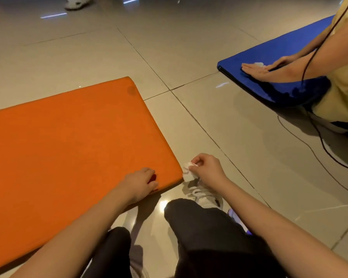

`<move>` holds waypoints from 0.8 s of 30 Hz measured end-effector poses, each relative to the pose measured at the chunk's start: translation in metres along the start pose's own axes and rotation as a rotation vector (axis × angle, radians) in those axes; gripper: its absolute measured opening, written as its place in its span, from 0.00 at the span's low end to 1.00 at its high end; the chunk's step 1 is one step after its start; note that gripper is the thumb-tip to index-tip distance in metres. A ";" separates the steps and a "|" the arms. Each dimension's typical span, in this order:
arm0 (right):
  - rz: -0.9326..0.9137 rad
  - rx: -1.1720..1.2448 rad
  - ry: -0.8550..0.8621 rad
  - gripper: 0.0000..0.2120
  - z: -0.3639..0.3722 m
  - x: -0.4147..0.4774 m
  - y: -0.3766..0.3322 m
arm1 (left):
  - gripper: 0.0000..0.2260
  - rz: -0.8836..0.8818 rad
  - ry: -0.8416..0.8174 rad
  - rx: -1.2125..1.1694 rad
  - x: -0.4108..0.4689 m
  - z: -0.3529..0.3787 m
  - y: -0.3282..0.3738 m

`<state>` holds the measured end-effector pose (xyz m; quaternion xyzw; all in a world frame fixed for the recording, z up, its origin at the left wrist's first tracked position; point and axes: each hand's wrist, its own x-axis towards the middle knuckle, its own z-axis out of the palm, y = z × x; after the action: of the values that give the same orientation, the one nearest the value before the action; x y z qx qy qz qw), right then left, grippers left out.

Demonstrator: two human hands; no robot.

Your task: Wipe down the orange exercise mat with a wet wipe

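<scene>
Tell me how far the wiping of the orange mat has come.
Done: the wet wipe is out. In hand: the right hand pinches it at the near corner of the orange mat; the left hand rests on it. Left: probably everything; no wet streaks show; a dark spot marks the far corner.

Orange mat cut off, L edge — left hand grip unclear

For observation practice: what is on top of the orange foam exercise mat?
The left hand rests by the near corner; a dark round stain marks the far corner. Whatever the curled fingers cover is hidden.
</scene>
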<state>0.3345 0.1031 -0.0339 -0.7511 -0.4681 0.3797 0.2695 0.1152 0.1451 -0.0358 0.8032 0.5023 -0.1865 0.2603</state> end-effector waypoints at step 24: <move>-0.088 0.378 0.621 0.03 -0.218 -0.367 0.013 | 0.21 0.330 0.182 0.141 -0.283 -0.130 0.308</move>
<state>0.4203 -0.2461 0.1967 -0.7466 -0.3171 0.2017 0.5489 0.2779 -0.0880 0.2971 0.9045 0.3707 -0.1026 0.1840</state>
